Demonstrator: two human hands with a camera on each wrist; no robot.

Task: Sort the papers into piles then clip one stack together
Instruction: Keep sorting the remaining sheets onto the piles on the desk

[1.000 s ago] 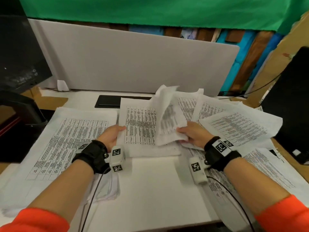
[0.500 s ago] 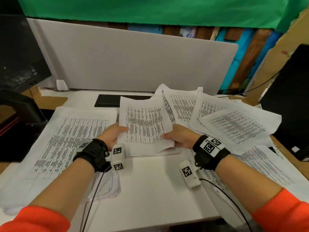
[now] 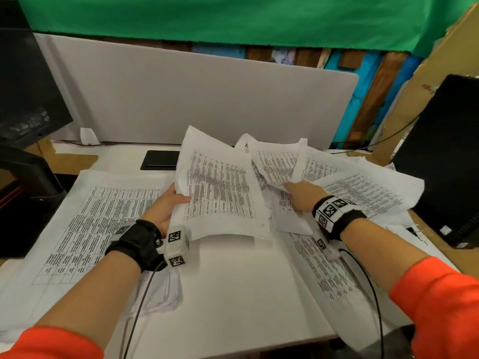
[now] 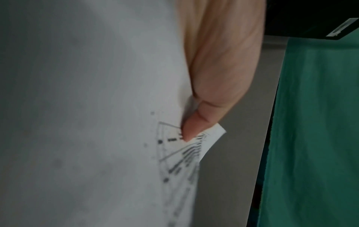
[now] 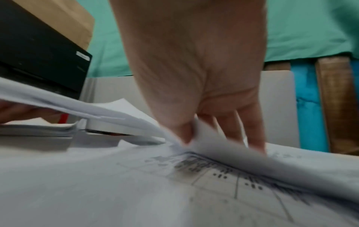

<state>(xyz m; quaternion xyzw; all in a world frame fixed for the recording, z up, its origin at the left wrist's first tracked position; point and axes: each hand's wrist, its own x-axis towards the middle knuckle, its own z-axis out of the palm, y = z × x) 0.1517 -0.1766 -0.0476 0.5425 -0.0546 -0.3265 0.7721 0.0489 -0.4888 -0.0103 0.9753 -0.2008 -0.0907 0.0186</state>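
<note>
While left hand (image 3: 166,206) grips a sheet (image 3: 220,193), right hand (image 3: 300,195) pinches another.

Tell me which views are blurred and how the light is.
Head view: evenly lit, sharp except the lifted sheet in the left hand. Left wrist: dim; the sheet is a soft grey blur. Right wrist: motion blur on the right hand and papers.
</note>
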